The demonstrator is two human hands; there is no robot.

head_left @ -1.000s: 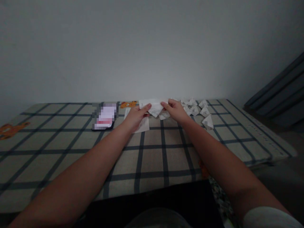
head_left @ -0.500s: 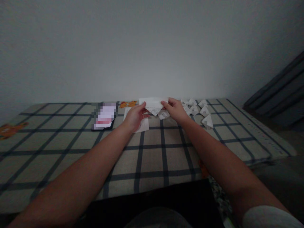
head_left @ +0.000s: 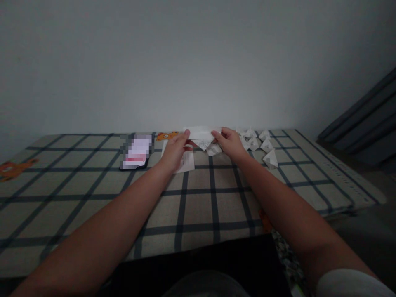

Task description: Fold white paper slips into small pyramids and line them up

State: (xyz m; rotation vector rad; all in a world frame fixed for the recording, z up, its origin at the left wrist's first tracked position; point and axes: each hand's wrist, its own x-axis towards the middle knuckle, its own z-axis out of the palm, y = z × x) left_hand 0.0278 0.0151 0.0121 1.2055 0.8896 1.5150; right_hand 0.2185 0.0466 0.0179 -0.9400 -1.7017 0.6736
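Observation:
Both my hands hold one piece of white printed paper (head_left: 201, 136) just above the far side of the table. My left hand (head_left: 175, 152) pinches its left end between thumb and fingers. My right hand (head_left: 230, 143) pinches its right end the same way. The paper is partly folded, with a pointed flap hanging down between my hands. A flat white sheet (head_left: 186, 161) lies on the cloth under my left hand.
A checked tablecloth (head_left: 198, 206) with orange bear prints covers the table. A phone (head_left: 136, 153) with a lit screen lies left of my hands. Several small folded paper pieces (head_left: 261, 146) sit to the right. A plain wall stands close behind.
My hands have come slightly closer together on the paper, and its top edge has folded lower and narrower. Everything else on the table has stayed put.

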